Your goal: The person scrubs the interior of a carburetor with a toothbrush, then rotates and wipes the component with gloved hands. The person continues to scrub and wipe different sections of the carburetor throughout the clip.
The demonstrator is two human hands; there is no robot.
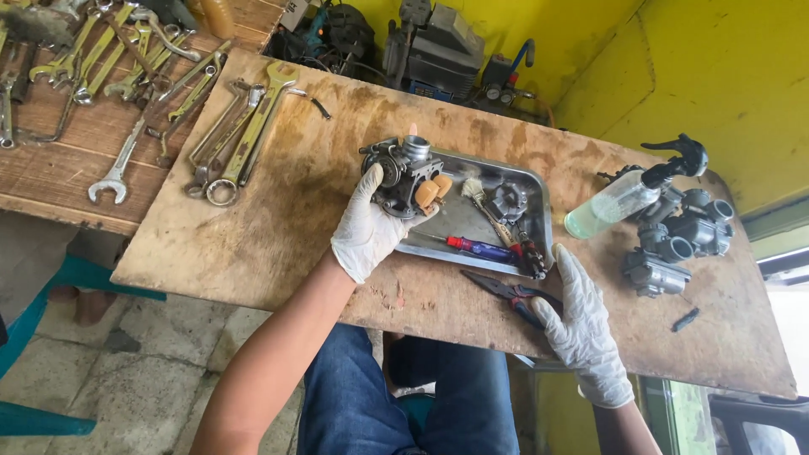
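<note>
So I've got the carburetor (pixel 404 175) gripped in my left hand (pixel 364 227) over the metal tray (pixel 539 187), mid-inspection I'd say. Right hand (pixel 581 324) closes on the pliers (pixel 506 291) just below the tray; next probably needs a careful grip.

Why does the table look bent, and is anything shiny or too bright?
Head view: the wide lens curves the wooden table edges; daylight is soft, shadows faint. The metal tray gleams a little. The bottom right corner is washed out white. The carburetor in the left hand looks sharp.
</note>
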